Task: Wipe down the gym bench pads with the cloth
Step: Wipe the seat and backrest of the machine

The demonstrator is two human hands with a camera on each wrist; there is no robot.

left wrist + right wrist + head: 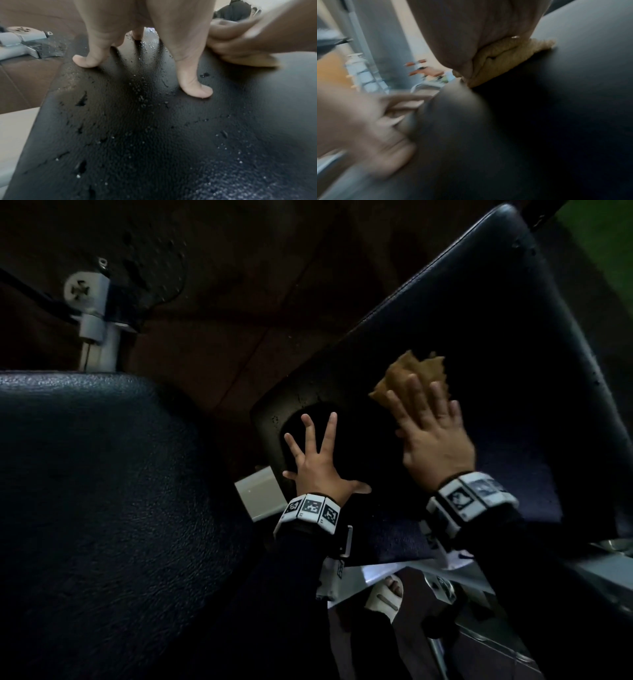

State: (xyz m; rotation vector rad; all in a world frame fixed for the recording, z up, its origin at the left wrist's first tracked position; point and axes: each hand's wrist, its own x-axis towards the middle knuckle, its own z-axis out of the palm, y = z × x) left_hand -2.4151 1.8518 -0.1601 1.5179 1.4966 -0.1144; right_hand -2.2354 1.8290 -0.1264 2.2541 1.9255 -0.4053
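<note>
A black bench pad (496, 344) slants from the middle to the upper right; beads of water dot its near end (145, 121). My left hand (315, 460) lies flat with spread fingers on the pad's narrow near end, fingertips (197, 90) pressing the wet surface. My right hand (435, 433) lies flat, fingers straight, on a tan cloth (414, 374), pressing it against the pad. In the right wrist view the cloth (498, 59) bunches under the palm and the picture is blurred. A second black pad (92, 491) fills the lower left.
A grey metal bracket with a bolt (90, 302) stands at the upper left above the second pad. A grey frame end (260, 494) shows between the pads. The floor (212, 313) is dark brown. My sandalled foot (387, 594) and bench frame tubing lie below.
</note>
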